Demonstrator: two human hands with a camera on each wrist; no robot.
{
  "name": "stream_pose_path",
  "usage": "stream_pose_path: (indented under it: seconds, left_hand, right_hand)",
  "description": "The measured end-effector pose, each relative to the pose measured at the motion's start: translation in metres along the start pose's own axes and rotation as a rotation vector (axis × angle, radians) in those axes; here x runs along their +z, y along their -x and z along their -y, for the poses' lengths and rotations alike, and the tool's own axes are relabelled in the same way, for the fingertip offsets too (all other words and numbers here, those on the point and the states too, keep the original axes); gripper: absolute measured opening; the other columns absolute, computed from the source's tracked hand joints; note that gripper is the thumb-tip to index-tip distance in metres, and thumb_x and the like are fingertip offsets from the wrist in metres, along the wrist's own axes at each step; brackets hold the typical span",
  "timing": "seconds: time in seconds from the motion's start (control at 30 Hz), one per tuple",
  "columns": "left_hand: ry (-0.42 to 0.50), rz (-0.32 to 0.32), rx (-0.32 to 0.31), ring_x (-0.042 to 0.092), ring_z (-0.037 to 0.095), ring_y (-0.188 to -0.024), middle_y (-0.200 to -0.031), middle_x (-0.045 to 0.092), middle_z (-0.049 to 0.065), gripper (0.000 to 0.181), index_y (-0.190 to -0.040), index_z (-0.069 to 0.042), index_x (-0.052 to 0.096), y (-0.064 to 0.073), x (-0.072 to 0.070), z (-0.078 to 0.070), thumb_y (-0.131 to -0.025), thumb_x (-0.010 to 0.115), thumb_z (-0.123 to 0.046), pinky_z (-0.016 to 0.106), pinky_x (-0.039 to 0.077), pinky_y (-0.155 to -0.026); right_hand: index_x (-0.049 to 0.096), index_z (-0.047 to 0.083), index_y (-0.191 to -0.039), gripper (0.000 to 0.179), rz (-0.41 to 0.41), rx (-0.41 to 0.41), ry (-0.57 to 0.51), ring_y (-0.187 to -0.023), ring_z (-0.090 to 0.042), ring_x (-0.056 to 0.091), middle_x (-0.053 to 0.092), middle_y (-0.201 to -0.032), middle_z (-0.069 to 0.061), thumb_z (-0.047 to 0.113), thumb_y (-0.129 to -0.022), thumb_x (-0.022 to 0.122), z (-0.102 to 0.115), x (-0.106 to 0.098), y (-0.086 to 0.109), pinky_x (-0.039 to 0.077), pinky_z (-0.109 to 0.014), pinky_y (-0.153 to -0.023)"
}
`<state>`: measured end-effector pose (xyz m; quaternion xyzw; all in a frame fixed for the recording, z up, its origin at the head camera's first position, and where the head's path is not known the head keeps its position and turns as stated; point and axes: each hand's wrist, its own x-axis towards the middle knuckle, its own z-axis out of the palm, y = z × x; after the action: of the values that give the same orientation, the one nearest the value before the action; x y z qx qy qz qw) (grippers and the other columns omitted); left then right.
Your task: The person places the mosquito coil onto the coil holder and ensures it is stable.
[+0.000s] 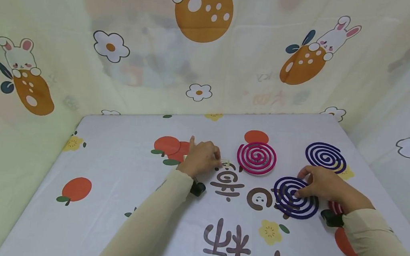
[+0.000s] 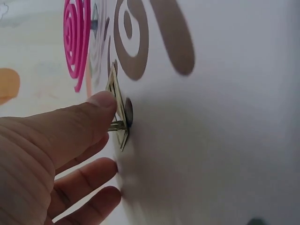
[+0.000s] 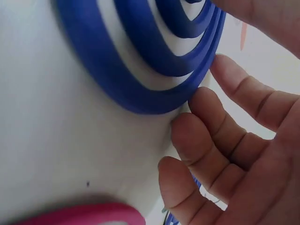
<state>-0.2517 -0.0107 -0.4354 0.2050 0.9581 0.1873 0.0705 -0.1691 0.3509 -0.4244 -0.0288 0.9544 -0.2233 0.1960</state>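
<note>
My left hand [image 1: 202, 158] pinches a thin pale-gold metal coil stand [image 2: 119, 110] between thumb and fingers, just above the white tablecloth. One end of the stand [image 1: 225, 163] sticks out past the fingertips in the head view. With its thumb over the rings and fingers at the far rim, my right hand [image 1: 324, 187] holds a dark blue mosquito coil [image 1: 281, 202]. That coil [image 3: 145, 101] lies at or close to the cloth in the right wrist view. A pink mosquito coil [image 1: 257, 158] rests between the hands, farther back.
Another dark blue mosquito coil [image 1: 325, 157] lies behind my right hand. Partly hidden under the right wrist is a reddish-pink coil [image 1: 335, 207]. The tablecloth [image 1: 112, 201] carries printed fruit, flowers and lettering, and a patterned curtain [image 1: 150, 91] rises at the table's back edge.
</note>
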Motion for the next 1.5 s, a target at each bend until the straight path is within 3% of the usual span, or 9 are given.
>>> stream_pose_path:
  seconds: [0.23,0.5,0.7,0.83,1.07,1.3,1.5]
  left_hand:
    - [-0.01,0.046,0.031,0.066,0.016,-0.11,-0.091,0.071,-0.008,0.009,-0.088,-0.024,0.081,0.011,0.004,-0.007,-0.087,0.087,-0.031,0.061,0.003,-0.127]
    - [-0.055,0.04,0.099,0.065,0.011,-0.094,-0.086,0.067,-0.01,0.011,-0.083,-0.023,0.08,0.025,0.01,-0.014,-0.086,0.088,-0.03,0.06,0.007,-0.127]
    - [-0.048,0.024,0.15,0.064,0.011,-0.095,-0.084,0.066,-0.011,0.014,-0.079,-0.023,0.078,0.036,0.013,-0.018,-0.085,0.088,-0.029,0.061,0.012,-0.126]
    - [-0.038,0.009,0.177,0.065,0.012,-0.1,-0.084,0.067,-0.01,0.014,-0.079,-0.022,0.078,0.042,0.015,-0.019,-0.084,0.089,-0.028,0.06,0.016,-0.126]
    - [-0.015,-0.001,0.197,0.065,0.012,-0.1,-0.086,0.068,-0.01,0.014,-0.082,-0.02,0.08,0.047,0.019,-0.019,-0.083,0.09,-0.029,0.057,0.022,-0.125]
    - [0.015,-0.018,0.261,0.066,0.016,-0.109,-0.102,0.074,-0.004,0.015,-0.09,-0.018,0.083,0.053,0.022,-0.017,-0.083,0.09,-0.029,0.057,0.027,-0.123]
    - [0.055,0.003,0.285,0.065,0.019,-0.114,-0.109,0.074,-0.001,0.012,-0.092,-0.017,0.083,0.061,0.022,-0.015,-0.083,0.09,-0.022,0.06,0.025,-0.123]
  right_hand:
    - [0.062,0.003,-0.11,0.055,0.017,0.002,-0.036,-0.087,-0.027,0.059,0.066,-0.1,-0.014,0.033,-0.075,0.093,0.007,0.007,-0.001,0.052,-0.039,-0.075]
    - [0.062,0.003,-0.112,0.052,0.03,-0.034,-0.09,-0.083,-0.024,0.056,0.061,-0.094,-0.01,0.026,-0.076,0.091,0.02,0.015,0.001,0.046,-0.036,-0.07]
    - [0.06,0.003,-0.11,0.047,0.012,-0.055,-0.166,-0.085,-0.023,0.058,0.064,-0.093,-0.007,0.02,-0.079,0.091,0.026,0.023,0.0,0.05,-0.037,-0.076]
    - [0.058,0.001,-0.113,0.044,0.02,-0.093,-0.295,-0.083,-0.022,0.063,0.066,-0.093,-0.007,0.014,-0.083,0.088,0.028,0.027,0.001,0.055,-0.033,-0.073]
    - [0.056,-0.006,-0.127,0.045,0.134,-0.102,-0.587,-0.085,-0.024,0.071,0.074,-0.097,-0.013,0.006,-0.09,0.079,0.031,0.032,0.001,0.061,-0.029,-0.076]
    - [0.05,-0.01,-0.136,0.051,0.216,-0.168,-0.798,-0.088,-0.023,0.073,0.075,-0.108,-0.016,0.005,-0.094,0.075,0.029,0.037,0.002,0.061,-0.032,-0.082]
    - [0.05,-0.01,-0.135,0.047,0.247,-0.232,-0.915,-0.084,-0.018,0.073,0.077,-0.106,-0.011,0.002,-0.095,0.073,0.031,0.048,0.002,0.062,-0.032,-0.078]
